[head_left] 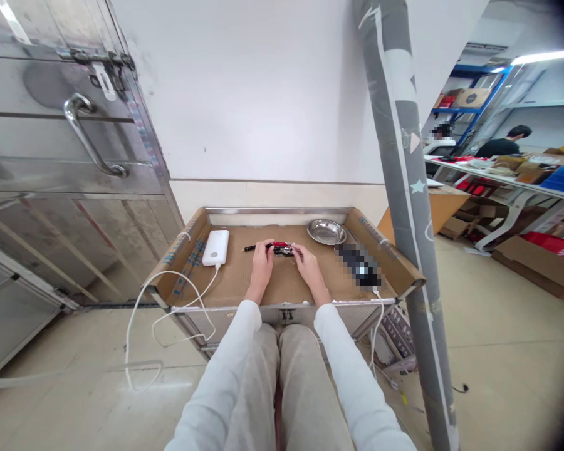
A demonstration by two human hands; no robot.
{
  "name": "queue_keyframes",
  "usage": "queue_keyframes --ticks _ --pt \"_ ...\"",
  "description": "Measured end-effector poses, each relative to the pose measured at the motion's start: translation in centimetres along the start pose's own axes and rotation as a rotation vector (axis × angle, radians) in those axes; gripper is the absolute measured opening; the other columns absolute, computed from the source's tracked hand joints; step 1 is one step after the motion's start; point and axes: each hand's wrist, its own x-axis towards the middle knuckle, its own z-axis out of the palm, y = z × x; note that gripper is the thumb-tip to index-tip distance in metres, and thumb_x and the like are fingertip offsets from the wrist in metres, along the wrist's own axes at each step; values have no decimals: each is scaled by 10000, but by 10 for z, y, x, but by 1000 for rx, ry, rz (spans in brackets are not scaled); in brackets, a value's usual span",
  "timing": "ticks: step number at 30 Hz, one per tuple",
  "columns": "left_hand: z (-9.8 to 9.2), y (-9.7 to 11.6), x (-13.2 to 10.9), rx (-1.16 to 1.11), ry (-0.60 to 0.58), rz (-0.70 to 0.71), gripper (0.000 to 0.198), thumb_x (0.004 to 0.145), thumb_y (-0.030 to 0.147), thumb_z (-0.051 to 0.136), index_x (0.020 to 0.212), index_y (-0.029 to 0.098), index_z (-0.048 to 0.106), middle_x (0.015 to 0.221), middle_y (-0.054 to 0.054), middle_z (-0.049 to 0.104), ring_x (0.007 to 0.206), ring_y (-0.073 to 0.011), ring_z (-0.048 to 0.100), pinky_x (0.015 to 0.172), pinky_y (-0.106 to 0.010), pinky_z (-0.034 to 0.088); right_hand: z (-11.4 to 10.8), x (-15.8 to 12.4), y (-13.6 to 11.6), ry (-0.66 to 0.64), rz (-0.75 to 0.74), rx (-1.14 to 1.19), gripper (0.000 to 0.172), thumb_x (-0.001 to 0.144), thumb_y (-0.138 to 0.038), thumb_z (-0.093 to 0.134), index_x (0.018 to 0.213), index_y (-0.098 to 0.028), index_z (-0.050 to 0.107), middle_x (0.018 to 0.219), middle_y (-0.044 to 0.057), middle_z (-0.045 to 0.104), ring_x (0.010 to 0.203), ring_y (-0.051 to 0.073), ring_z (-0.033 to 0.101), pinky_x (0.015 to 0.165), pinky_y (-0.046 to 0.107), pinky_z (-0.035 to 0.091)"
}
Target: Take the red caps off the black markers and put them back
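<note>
Both hands rest on the brown cardboard-lined tabletop (282,285), meeting over a small red-and-black assembly (283,248) at its middle: the left hand (262,262) pins the end nearest a slim black pen-like tool (256,247), and the right hand (305,263) closes its fingertips on the other end, which steadies the part from two sides. Each grip is nearly closed around it. A white power bank (215,247) and a round steel dish (326,231) sit apart at either side, within reach.

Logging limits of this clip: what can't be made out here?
Head view only:
- Small red-and-black part: too small to identify; left hand and right hand cover its ends.
- Dark object beside the round metal dish: pixelated.
- White power bank's cable: its far end is unclear.
</note>
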Motion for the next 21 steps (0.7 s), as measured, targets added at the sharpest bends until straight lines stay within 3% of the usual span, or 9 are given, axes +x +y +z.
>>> queue_keyframes --ticks 3,9,18,21 --pt "-1 1 -1 2 1 -13 200 964 269 386 1076 191 532 1035 -84 595 982 -183 583 902 -366 480 -4 -5 -2 74 -13 -132 303 947 -245 323 1093 -185 582 1090 116 637 1025 217 578 936 391 448" --pt "-1 0 -1 -10 -5 -15 189 960 261 393 1061 192 537 1042 -83 598 979 -179 583 897 -356 482 -5 -18 3 -54 -87 -403 231 862 -333 555 1020 -175 615 975 105 576 939 254 520 881 416 446" --pt "0 -1 -2 -56 -161 46 151 936 187 427 1022 198 550 1014 -65 610 974 -167 592 875 -328 489 -6 -17 3 -124 -123 -395 162 867 -337 585 927 -198 644 944 75 569 913 231 517 843 375 430" --pt "0 -3 -3 -51 -196 8 147 923 177 451 1014 204 562 1023 -61 617 961 -173 603 865 -335 492 -8 -17 1 -158 -134 -427 145 870 -348 588 873 -222 658 922 64 574 917 231 519 830 371 413"
